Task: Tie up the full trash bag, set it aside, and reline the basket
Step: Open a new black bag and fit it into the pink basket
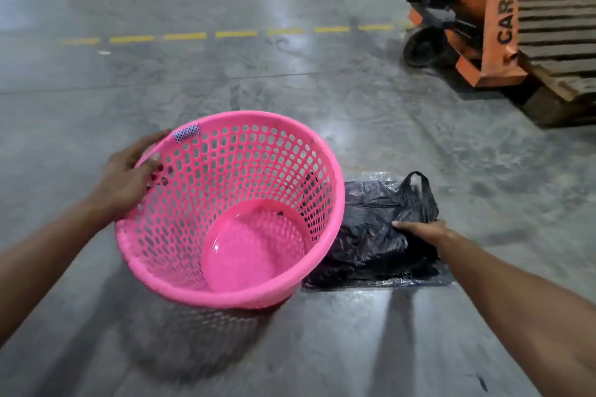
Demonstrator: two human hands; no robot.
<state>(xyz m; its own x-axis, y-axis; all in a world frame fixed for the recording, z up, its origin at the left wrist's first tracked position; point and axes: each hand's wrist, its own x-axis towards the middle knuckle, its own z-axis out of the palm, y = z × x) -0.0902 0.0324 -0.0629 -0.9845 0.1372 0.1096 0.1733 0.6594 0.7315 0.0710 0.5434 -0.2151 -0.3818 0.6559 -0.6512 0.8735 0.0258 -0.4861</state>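
A pink perforated plastic basket (271, 287) stands on the concrete floor, tilted toward me, with nothing inside it. My left hand (129, 174) grips its left rim, thumb inside the wall. To the right of the basket lies a flat black plastic bag (371, 235) with loop handles, on top of a clear plastic packet (419, 282). My right hand (422, 230) rests on the black bag, fingers closed on its surface. No full trash bag is in view.
An orange pallet truck (490, 26) with a black wheel stands at the back right, beside a wooden pallet (558, 42). A dashed yellow line (235, 34) crosses the floor behind the basket.
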